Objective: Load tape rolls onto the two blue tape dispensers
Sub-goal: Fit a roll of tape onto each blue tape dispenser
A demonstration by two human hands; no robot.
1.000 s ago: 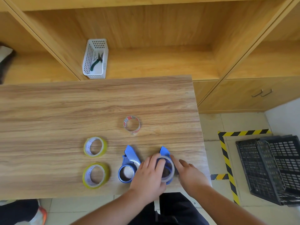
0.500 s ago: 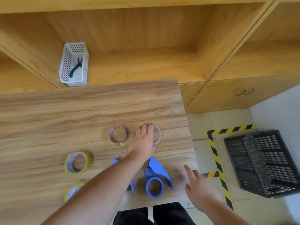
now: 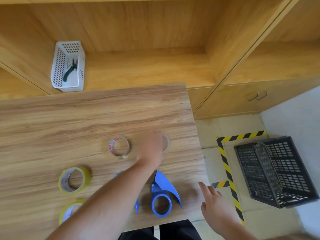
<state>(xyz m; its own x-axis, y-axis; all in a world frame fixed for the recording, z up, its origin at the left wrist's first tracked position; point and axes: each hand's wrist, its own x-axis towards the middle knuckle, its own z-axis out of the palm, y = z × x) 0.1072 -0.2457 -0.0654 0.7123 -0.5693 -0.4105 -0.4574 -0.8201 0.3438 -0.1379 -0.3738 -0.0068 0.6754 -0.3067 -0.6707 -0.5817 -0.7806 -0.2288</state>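
Two blue tape dispensers lie near the table's front edge. The right dispenser shows a bare blue hub. Most of the left dispenser is hidden under my left forearm. My left hand reaches forward, its fingers on a clear tape roll that lies flat on the table. A clear roll with red print sits just left of that hand. Two yellow rolls lie at the left, one in full view, the other partly behind my forearm. My right hand hovers open beyond the table's right front corner.
A white perforated basket holding green-handled pliers stands on the wooden shelf behind the table. On the floor to the right sits a black plastic crate beside yellow-black hazard tape. The table's right edge runs close to the clear roll.
My left hand carried the clear roll from the right dispenser's hub to the table beyond it. My right hand drew back off the dispenser, past the table's right edge.
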